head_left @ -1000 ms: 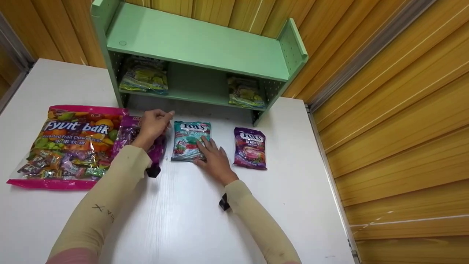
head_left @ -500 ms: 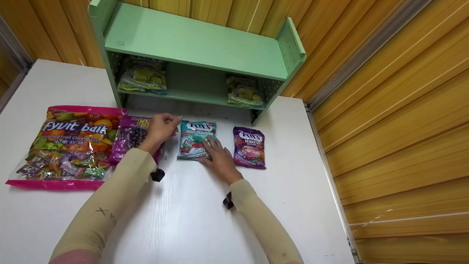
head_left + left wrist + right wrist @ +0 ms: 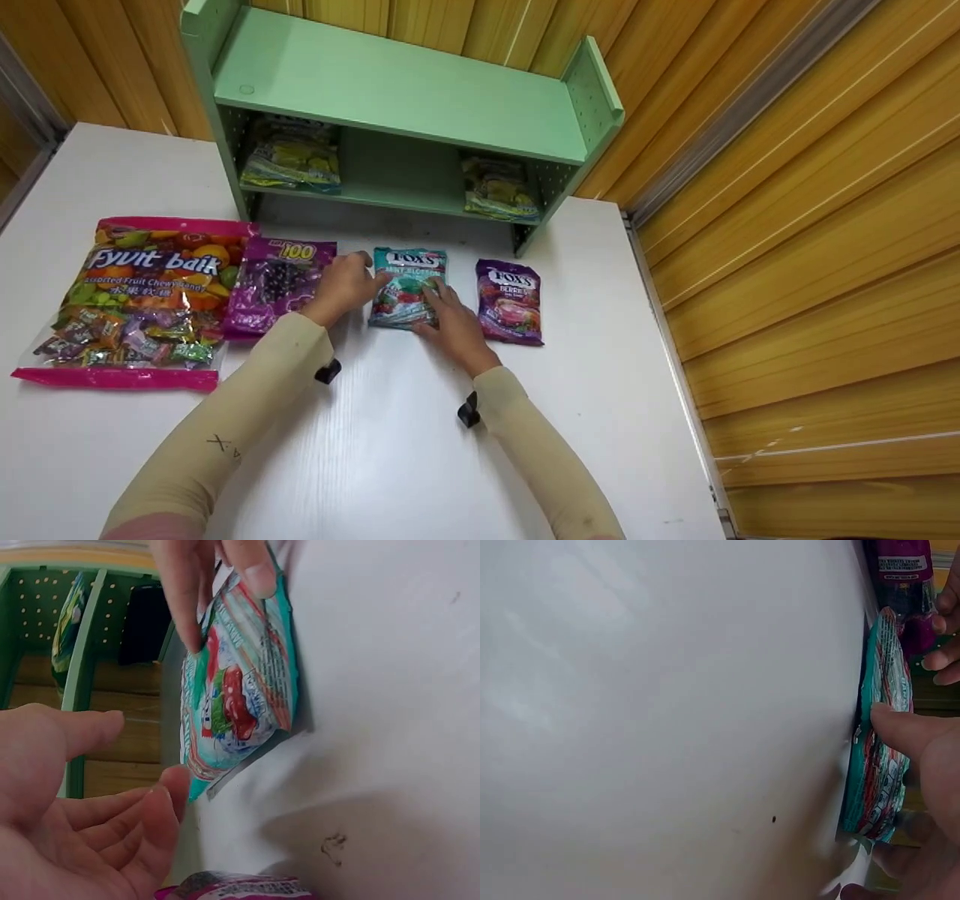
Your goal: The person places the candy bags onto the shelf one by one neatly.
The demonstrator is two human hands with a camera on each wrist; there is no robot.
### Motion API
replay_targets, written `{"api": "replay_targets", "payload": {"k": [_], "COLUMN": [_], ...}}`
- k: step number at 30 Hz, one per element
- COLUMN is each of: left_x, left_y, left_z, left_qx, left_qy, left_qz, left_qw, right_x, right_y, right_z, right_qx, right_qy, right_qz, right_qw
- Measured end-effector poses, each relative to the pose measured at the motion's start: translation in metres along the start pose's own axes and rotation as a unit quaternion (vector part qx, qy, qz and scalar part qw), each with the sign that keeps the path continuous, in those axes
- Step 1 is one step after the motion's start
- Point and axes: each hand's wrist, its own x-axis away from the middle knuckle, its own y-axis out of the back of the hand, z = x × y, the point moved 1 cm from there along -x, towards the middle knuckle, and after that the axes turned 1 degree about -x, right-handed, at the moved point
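In the head view a teal Fox's Mint Blossom candy bag point(image 3: 397, 300) lies flat on the table. My right hand point(image 3: 457, 330) rests on its right part, fingers over the front and thumb by the near edge; in the right wrist view the thumb touches the bag point(image 3: 885, 772). My left hand point(image 3: 346, 286) is at the bag's left side, thumb reaching toward it. In the left wrist view the left hand point(image 3: 82, 817) has loose, spread fingers beside the bag's end and holds nothing. A purple Fox's Berries candy bag point(image 3: 510, 304) lies just right of the right hand.
A purple candy bag marked 100 point(image 3: 274, 281) lies left of the left hand, partly under a large Fyuit baik candy bag point(image 3: 150, 300). Behind stands a green shelf point(image 3: 405, 90), holding yellow-green candy bags point(image 3: 292, 154) at left and more candy bags point(image 3: 501, 187) at right.
The teal bag has slid right with my right hand on it, nearer the Berries bag. My left hand has moved right and toward me, uncovering more of the purple 100 bag.
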Motion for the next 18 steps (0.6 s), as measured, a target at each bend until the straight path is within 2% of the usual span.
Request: {"api": "replay_targets", "payload": {"k": [4, 9, 15, 18], "left_x": [0.003, 0.006, 0.006, 0.006], "left_y": [-0.006, -0.015, -0.026, -0.031], "left_z": [-0.002, -0.001, 0.003, 0.004], "left_qx": [-0.029, -0.044, -0.056, -0.078], "left_qy": [0.011, 0.024, 0.021, 0.019], "left_qz": [0.029, 0.057, 0.073, 0.073], "left_qw": [0.9991, 0.9971, 0.9955, 0.9941], "right_x": [0.001, 0.000, -0.001, -0.002], "right_y": [0.000, 0.001, 0.001, 0.001], "right_z": [0.001, -0.001, -0.002, -0.001], "right_qx": [-0.014, -0.029, -0.055, -0.064], "right_qy": [-0.037, -0.096, -0.137, -0.146], "right_qz": [-0.013, -0.005, 0.014, 0.017], "right_qw": [0.9991, 0.9949, 0.9890, 0.9870]}}
